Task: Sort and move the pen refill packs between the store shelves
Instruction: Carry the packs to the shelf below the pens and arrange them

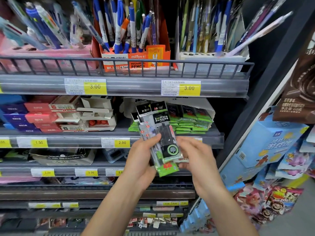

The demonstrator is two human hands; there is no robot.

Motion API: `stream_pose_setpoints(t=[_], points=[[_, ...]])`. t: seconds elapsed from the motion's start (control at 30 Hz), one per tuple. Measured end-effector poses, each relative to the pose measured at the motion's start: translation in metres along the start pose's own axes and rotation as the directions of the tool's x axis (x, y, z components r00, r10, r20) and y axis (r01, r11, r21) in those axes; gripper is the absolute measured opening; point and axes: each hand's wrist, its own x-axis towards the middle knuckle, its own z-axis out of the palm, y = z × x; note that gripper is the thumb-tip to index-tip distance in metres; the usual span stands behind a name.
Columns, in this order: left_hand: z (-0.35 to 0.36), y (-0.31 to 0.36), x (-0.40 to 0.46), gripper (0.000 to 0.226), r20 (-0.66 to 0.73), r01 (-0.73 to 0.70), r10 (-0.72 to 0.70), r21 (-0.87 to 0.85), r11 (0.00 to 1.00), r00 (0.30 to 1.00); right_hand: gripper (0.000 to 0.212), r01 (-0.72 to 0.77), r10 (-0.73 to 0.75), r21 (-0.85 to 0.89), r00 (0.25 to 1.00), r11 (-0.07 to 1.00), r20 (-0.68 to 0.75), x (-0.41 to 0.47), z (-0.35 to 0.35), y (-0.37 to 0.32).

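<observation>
Both hands are up in front of the middle shelf, holding a fanned bundle of pen refill packs (157,132) between them. The left hand (141,157) grips the bundle from the left, thumb laid across the clear fronts, its fingers hidden behind the packs. The right hand (196,154) is smeared by motion; its fingers seem to curl onto the bundle's right edge, though the exact contact is hard to make out. How many packs are in the bundle cannot be counted, since they overlap and only black headers and green bottoms show. Behind them, a stack of green packs (190,121) lies in a white box on the shelf, partly covered by the bundle. The orange pencil box (136,60) stands on the shelf above, its lettering crossed by the rail (119,63). The pens at upper left are blurred.
</observation>
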Motion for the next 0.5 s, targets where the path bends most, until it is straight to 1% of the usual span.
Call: stream_pose_setpoints(t=[0.03,0.1,0.17,0.23,0.27,0.37,0.4,0.43,0.5], points=[[0.0,-0.001,0.001,0.029,-0.016,-0.027,0.027,0.035,0.999,0.999,0.015,0.023,-0.022,-0.044,0.999,0.999,0.027,-0.007,0.003,0.001],[-0.001,-0.002,0.002,0.026,-0.05,-0.052,0.056,0.08,0.995,0.997,0.023,0.06,-0.056,-0.074,0.997,0.995,0.055,-0.013,0.006,0.0],[-0.002,-0.004,0.003,0.025,-0.059,-0.038,0.043,0.084,0.996,0.997,0.025,0.075,-0.069,-0.115,0.996,0.99,0.057,-0.011,0.006,0.0],[-0.003,-0.004,0.004,0.022,-0.077,-0.008,0.013,0.067,0.998,0.997,0.017,0.066,-0.059,-0.146,0.997,0.987,0.052,-0.008,0.004,0.0],[-0.003,-0.004,0.005,0.021,-0.085,-0.002,0.007,0.061,0.998,0.996,0.016,0.059,-0.049,-0.167,0.997,0.984,0.063,-0.006,0.003,0.001],[-0.004,-0.004,0.006,0.024,-0.084,-0.024,0.032,0.097,0.995,0.996,0.029,0.053,-0.026,-0.212,0.991,0.976,0.129,-0.004,-0.001,0.001],[-0.005,-0.003,0.007,0.024,-0.084,-0.037,0.046,0.109,0.993,0.995,0.03,0.054,-0.024,-0.215,0.99,0.975,0.142,-0.004,-0.003,0.001],[-0.006,-0.003,0.007,0.024,-0.087,-0.051,0.061,0.113,0.992,0.994,0.028,0.053,-0.021,-0.213,0.988,0.976,0.15,-0.003,-0.004,0.001],[-0.007,-0.002,0.006,0.024,-0.092,-0.071,0.08,0.103,0.992,0.992,0.015,0.024,0.004,-0.183,0.989,0.983,0.149,-0.001,-0.007,0.001]])
